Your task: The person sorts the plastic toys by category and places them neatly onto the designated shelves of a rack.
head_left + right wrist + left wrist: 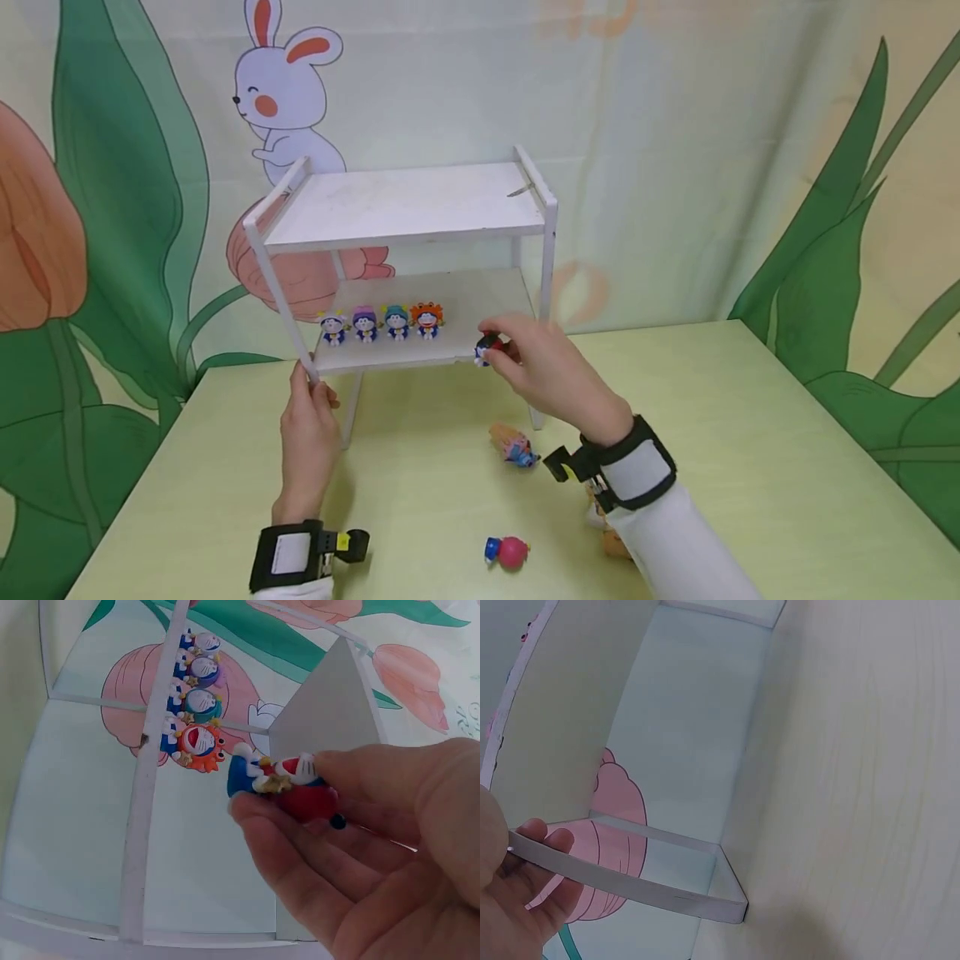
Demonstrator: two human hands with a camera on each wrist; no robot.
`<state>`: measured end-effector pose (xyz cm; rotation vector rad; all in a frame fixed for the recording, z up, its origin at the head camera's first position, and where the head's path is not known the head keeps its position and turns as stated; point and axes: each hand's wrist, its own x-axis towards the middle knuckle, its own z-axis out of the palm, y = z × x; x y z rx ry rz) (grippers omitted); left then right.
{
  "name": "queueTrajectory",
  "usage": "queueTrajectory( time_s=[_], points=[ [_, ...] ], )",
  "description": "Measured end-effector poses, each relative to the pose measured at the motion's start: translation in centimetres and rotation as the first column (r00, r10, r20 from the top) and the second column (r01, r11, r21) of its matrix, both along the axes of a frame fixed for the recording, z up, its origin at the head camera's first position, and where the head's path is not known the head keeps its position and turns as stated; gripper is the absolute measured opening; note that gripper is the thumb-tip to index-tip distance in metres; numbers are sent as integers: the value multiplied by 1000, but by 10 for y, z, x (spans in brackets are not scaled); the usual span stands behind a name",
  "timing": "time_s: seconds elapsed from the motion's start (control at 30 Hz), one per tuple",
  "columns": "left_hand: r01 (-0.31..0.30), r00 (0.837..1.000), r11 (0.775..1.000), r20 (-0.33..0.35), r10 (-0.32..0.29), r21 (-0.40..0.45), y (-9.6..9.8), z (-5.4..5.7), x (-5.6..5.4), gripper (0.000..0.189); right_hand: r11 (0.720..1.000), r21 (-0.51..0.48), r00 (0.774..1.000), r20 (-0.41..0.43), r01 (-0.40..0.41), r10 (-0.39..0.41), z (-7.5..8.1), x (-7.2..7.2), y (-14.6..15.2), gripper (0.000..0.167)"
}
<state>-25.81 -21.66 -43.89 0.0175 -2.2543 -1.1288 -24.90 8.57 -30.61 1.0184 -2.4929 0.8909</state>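
A small cartoon cat figurine [281, 786] with a red and blue body is pinched between the thumb and fingers of my right hand [543, 367], at the front right of the white shelf rack's middle shelf [390, 354]. Toward that shelf's left end, several similar figurines [365, 323] stand upright in a row, the rightmost with an orange crab-shaped hat [427, 312]. My left hand [309, 433] grips the rack's front left leg [630, 883] just below the shelf, its fingers curled round the bar.
On the table [420, 500] lie a pink and blue figurine [512, 552] and a tan and blue figurine [516, 444]. Partly behind my right sleeve are other tan items [617, 543]. The rack's top shelf [405, 200] overhangs the row; a patterned curtain [660, 167] hangs behind.
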Motion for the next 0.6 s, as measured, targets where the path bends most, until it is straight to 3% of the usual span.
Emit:
queueTrajectory(
  time_s=[0.27,0.6],
  points=[
    [0,1000,1000,12,0,2,0,2,-1,43,995,82,997,-47,59,-55,14,-22,-21,27],
    [-2,1000,1000,17,1,11,1,1,-1,42,980,173,994,-76,95,-82,12,-49,-36,22]
  ],
)
